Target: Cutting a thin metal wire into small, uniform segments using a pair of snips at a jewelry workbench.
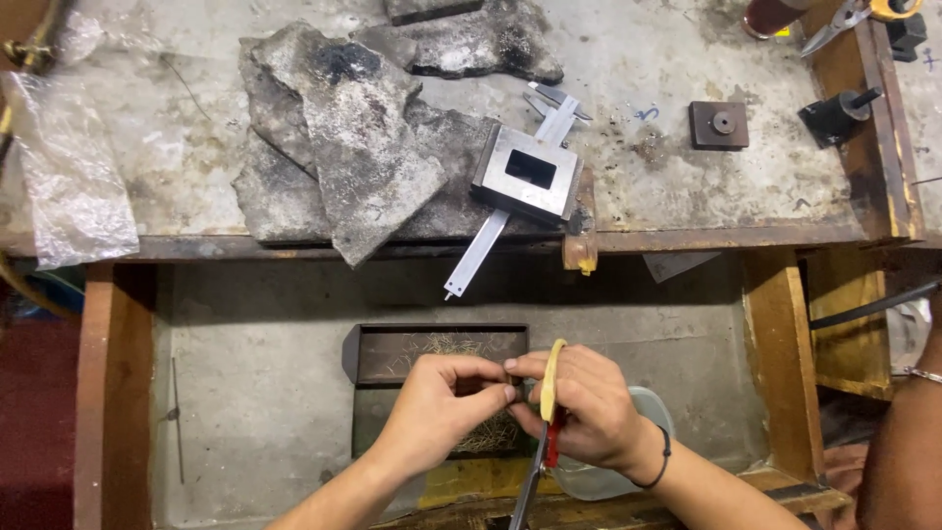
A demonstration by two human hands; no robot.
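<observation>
Head view: left hand [439, 397] and right hand [579, 407] touching at fingertips, near centre, over dark tray [392, 355]. Right fingers clenched around scissors [545, 432]; left fingers pinched on something too small to tell. Far on surface [667, 186]: steel block [527, 172] atop caliper [496, 231], beside grey slabs [353, 147].

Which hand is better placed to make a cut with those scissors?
Probably the right hand: the scissors already sit in it, the yellow handle looped by its fingers and the blades pointing down toward the person. The left hand only pinches something too small to identify against the right fingertips.
</observation>
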